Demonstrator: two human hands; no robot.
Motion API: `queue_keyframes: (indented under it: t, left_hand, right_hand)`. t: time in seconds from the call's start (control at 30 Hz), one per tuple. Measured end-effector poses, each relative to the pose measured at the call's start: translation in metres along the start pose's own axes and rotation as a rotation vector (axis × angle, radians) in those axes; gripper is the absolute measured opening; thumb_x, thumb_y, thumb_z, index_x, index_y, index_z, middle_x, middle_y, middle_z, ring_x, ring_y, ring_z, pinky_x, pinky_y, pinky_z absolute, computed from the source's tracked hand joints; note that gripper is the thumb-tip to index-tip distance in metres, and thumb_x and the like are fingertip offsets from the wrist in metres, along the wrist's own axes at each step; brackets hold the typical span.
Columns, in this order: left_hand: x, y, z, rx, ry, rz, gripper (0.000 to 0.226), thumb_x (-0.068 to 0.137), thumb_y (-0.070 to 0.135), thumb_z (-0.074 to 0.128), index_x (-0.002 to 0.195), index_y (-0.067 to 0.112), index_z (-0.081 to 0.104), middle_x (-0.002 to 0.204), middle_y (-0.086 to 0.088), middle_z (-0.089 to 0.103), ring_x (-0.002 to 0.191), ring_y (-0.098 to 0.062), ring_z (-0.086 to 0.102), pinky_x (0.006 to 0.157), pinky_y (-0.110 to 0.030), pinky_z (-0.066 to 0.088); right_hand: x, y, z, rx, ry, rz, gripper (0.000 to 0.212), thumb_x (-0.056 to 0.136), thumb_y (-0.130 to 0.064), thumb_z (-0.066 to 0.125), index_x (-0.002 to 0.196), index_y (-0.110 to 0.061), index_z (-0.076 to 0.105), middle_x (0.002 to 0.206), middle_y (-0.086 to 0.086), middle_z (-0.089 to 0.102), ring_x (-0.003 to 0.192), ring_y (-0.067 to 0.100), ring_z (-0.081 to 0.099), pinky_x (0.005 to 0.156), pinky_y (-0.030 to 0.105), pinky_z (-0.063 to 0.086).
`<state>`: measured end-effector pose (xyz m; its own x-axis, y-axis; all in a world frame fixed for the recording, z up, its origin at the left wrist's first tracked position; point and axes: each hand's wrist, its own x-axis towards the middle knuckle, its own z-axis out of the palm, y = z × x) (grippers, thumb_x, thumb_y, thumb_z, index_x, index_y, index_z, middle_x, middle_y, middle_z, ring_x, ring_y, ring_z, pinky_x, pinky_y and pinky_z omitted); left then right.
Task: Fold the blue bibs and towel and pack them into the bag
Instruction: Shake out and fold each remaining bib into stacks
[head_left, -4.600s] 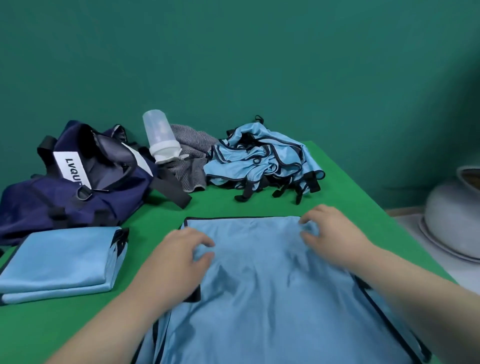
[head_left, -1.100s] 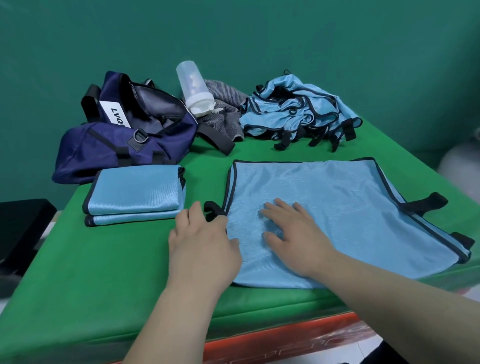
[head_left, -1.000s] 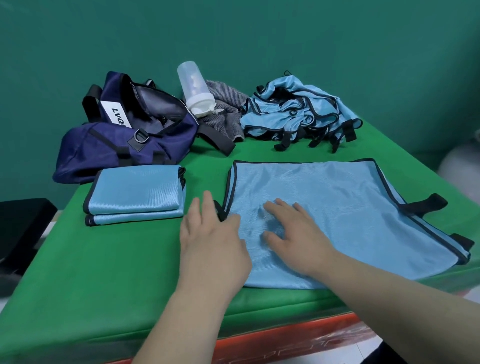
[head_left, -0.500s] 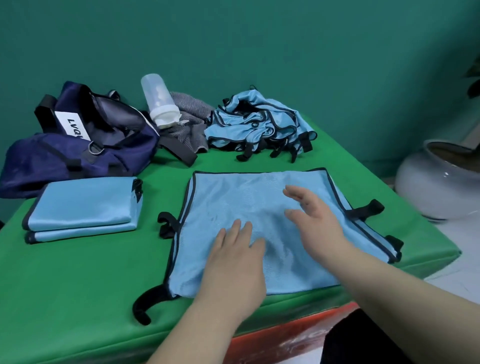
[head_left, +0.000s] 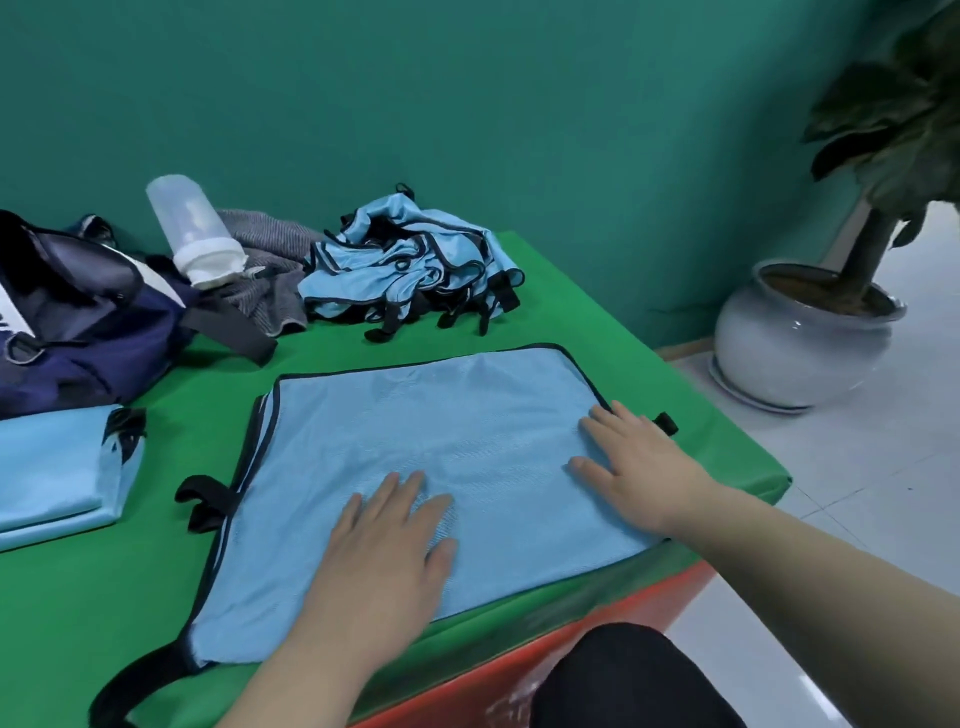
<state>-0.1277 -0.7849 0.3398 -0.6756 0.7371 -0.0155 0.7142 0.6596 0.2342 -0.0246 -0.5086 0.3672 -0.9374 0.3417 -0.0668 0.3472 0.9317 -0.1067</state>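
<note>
- We see the flat bib (head_left: 431, 441) spread mid-frame. Its near edge runs close to the front edge of the table (head_left: 623, 322), and its right edge lies near the table's right side.
- Bare green cloth lies open between the flat bib and the folded bibs (head_left: 57, 467) at the left edge.
- Our left hand (head_left: 387, 545) lies flat on the bib's lower middle, fingers straight and slightly spread, holding nothing.
- Our right hand (head_left: 639, 467) rests flat on the bib's right edge, fingers straight, beside a black strap tab (head_left: 666, 423).
- In the upper left the navy bag (head_left: 78, 322) gapes, with a clear bottle (head_left: 195, 228) leaning by it.
- A grey cloth (head_left: 270, 280), probably the towel, is partly hidden behind the bottle, and a heap of unfolded bibs (head_left: 410, 270) sits just right of it.
- A teal wall (head_left: 519, 104) stands behind, and a potted plant (head_left: 800, 338) sits on the pale floor (head_left: 857, 493) at right.
</note>
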Motion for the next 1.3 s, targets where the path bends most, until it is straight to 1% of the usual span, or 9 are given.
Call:
queue_keyframes:
  t: [0.17,0.33,0.4,0.5,0.7,0.9,1.03,1.2,1.3]
  left_hand:
    - [0.001,0.005,-0.006,0.036,-0.016,-0.010,0.087,0.074,0.059,-0.008,0.150,0.040,0.030,0.165,0.011,0.012,0.153,-0.013,0.003,0.124,-0.039,0.004]
    - [0.021,0.046,-0.014,0.060,-0.032,0.102,0.078,0.083,0.054,-0.001,0.148,0.035,0.036,0.164,0.006,0.017,0.153,-0.016,0.005,0.123,-0.041,0.005]
    - [0.034,0.069,-0.012,0.051,-0.049,0.186,0.055,0.099,0.050,0.020,0.149,0.033,0.035,0.164,0.005,0.016,0.153,-0.016,0.005,0.124,-0.040,0.007]
    - [0.055,0.103,-0.002,0.030,-0.060,0.302,0.047,0.103,0.045,0.034,0.149,0.032,0.035,0.164,0.003,0.016,0.152,-0.016,0.005,0.123,-0.040,0.008]
    - [0.087,0.137,0.024,0.031,-0.084,0.361,0.053,0.104,0.050,0.030,0.154,0.035,0.027,0.165,0.002,0.015,0.153,-0.017,0.004,0.124,-0.045,0.004]
    - [0.087,0.135,0.031,-0.028,-0.077,0.334,0.052,0.105,0.051,0.023,0.155,0.037,0.025,0.166,0.010,0.010,0.152,-0.009,-0.001,0.124,-0.040,-0.003]
    - [0.088,0.136,0.032,-0.016,-0.080,0.325,0.052,0.105,0.050,0.019,0.156,0.038,0.020,0.166,0.013,0.003,0.152,-0.008,-0.006,0.124,-0.039,-0.005]
    - [0.087,0.136,0.033,0.043,-0.092,0.339,0.055,0.106,0.050,0.014,0.158,0.036,0.009,0.166,0.010,-0.008,0.152,-0.010,-0.014,0.124,-0.042,-0.007]
    - [0.087,0.136,0.032,0.014,-0.087,0.344,0.055,0.107,0.046,0.018,0.159,0.031,0.007,0.167,0.009,-0.007,0.151,-0.009,-0.016,0.124,-0.041,-0.007]
  right_hand:
    - [-0.013,0.014,-0.008,0.209,0.099,-0.031,0.051,0.105,-0.041,0.038,0.151,-0.021,0.039,0.162,-0.002,0.027,0.152,0.016,0.014,0.124,0.038,0.014]
    - [-0.038,0.032,-0.009,0.312,0.206,-0.019,0.041,0.104,-0.028,0.045,0.144,-0.020,0.050,0.150,-0.009,0.042,0.141,0.002,0.026,0.105,-0.001,0.001]
    - [-0.052,0.043,-0.009,0.376,0.224,0.024,0.039,0.103,-0.025,0.048,0.141,-0.024,0.052,0.143,-0.015,0.044,0.131,-0.007,0.030,0.107,0.005,0.010]
    - [-0.068,0.059,-0.004,0.448,0.169,0.040,0.040,0.097,-0.025,0.057,0.137,-0.028,0.054,0.141,-0.017,0.045,0.133,-0.004,0.034,0.116,0.023,0.024]
    - [-0.069,0.072,0.006,0.378,0.163,-0.090,0.023,0.090,-0.024,0.069,0.112,-0.017,0.067,0.130,-0.004,0.059,0.129,0.004,0.040,0.099,-0.004,0.011]
    - [-0.064,0.096,0.003,0.318,0.077,-0.071,0.016,0.097,-0.031,0.061,0.083,-0.023,0.056,0.146,-0.005,0.050,0.145,0.012,0.027,0.117,0.023,0.019]
    - [-0.061,0.111,-0.008,0.294,0.032,-0.050,0.027,0.093,-0.030,0.066,0.071,-0.021,0.054,0.148,-0.004,0.048,0.146,0.015,0.025,0.116,0.024,0.019]
    - [-0.058,0.100,-0.008,0.201,0.030,0.001,0.028,0.092,-0.040,0.063,0.072,-0.024,0.052,0.144,-0.003,0.047,0.135,0.016,0.037,0.111,0.036,0.032]
    - [-0.060,0.089,-0.006,0.227,0.120,0.038,0.018,0.089,-0.043,0.064,0.089,-0.027,0.056,0.132,-0.005,0.051,0.129,0.017,0.042,0.107,0.034,0.035]
